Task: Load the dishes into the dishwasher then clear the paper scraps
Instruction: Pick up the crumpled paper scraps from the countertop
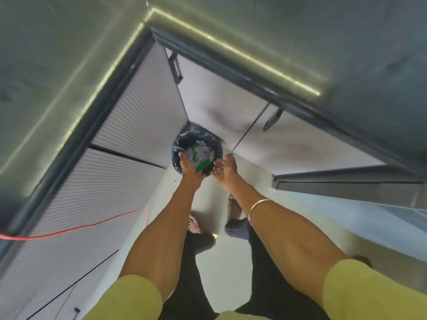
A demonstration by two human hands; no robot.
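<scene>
No brand, label or writing can be read anywhere; the view is blurred.

Seen from above, both bare arms stretch straight forward and down from yellow sleeves (129, 299) toward a small round bin (215, 144) lined with a dark plastic bag, standing on the pale floor (221, 269) in the corner where grey cabinet fronts (138, 107) meet, at 12 o'clock from the person.

The left hand (187, 163) reaches over the bin's rim at its 8 o'clock edge, fingers curled down into the opening; whether it clasps anything cannot be told. The right hand (225, 166) hovers at the rim's 4 o'clock edge, fingers spread and loose, grasping nothing. A thin bangle (258, 204) circles the right forearm.

The paper scraps (199, 152), white and green, lie inside the bin, just beyond the left fingers and between the two hands.

A red cord (76, 228) runs across the cabinets at 9 o'clock.
</scene>
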